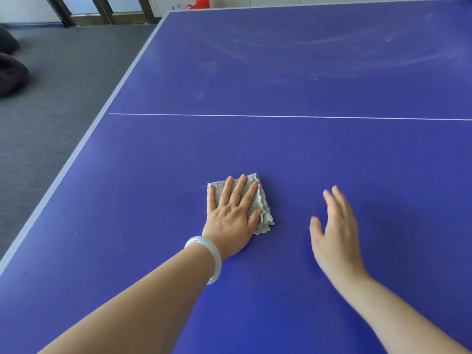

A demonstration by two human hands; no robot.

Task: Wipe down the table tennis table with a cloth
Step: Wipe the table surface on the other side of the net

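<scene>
A blue table tennis table [332, 154] fills most of the view, with a thin white centre line across it. A folded grey fluffy cloth [263, 203] lies on the near half. My left hand [232, 215] presses flat on the cloth with its fingers straight and spread; a pale bangle sits on that wrist. My right hand [337, 231] is to the right of the cloth, fingers straight, holding nothing, slightly blurred, at or just above the table surface. Pale dusty streaks [319, 49] show on the far half of the table.
The table's pale left edge [84, 146] runs diagonally, with grey carpet [51, 111] beyond it. Dark rounded cushions [10, 72] lie on the floor at the far left. A red object [201, 2] stands past the table's far edge.
</scene>
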